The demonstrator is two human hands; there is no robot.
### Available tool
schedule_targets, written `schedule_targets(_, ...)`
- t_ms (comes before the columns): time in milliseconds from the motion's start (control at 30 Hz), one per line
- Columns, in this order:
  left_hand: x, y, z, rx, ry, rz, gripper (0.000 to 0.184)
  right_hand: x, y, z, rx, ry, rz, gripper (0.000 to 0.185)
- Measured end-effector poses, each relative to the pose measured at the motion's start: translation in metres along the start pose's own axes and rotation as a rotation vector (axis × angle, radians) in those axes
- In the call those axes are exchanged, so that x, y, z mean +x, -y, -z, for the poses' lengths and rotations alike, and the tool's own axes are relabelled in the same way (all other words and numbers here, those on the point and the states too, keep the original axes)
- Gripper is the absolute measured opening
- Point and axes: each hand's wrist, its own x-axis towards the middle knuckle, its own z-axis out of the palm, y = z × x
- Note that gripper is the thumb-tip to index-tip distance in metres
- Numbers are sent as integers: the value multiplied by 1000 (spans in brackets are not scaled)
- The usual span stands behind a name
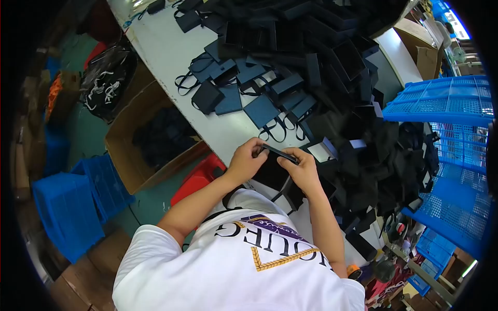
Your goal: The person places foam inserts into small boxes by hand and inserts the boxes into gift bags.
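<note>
Close in front of my body, both hands hold a small black box (280, 154), seen nearly edge-on. My left hand (246, 161) pinches its left end, fingers curled and thumb pressed in. At the right end, my right hand (302, 168) grips it between thumb and fingers. Dark surfaces just below the hands blend together, so the box's full shape is hard to make out. Beyond my hands, several dark blue boxes (261, 110) with black ribbon loops (275, 132) lie on the white table (179, 52).
A big heap of black boxes (332, 31) covers the table's far and right parts. Blue plastic crates (441, 98) stand at the right. On the left floor are an open cardboard carton (124, 150) with dark contents, blue crates (72, 207) and a red stool-like object (199, 176).
</note>
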Motion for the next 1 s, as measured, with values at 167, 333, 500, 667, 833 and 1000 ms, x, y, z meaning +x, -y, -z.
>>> schedule_targets(167, 35, 10, 11, -207, 51, -46, 40, 34, -5, 16, 127, 16, 8, 23)
schedule_targets(333, 65, 10, 115, 116, -458, -257, 61, 49, 4, 62, 163, -238, -26, 23)
schedule_targets(500, 97, 30, 177, 810, -481, -172, 97, 84, 14, 74, 104, -245, 1, 28)
schedule_targets(667, 114, 24, 166, 967, -411, -78, 115, 83, 23, 81, -18, -456, 89, 72)
schedule_targets(833, 111, 27, 193, 781, -476, -15, 89, 13, 13, 58, 330, -329, -44, 57)
schedule_targets(1000, 40, -1, 180, -609, -226, 9, 54, -70, -26, 13, 469, -14, -210, 40)
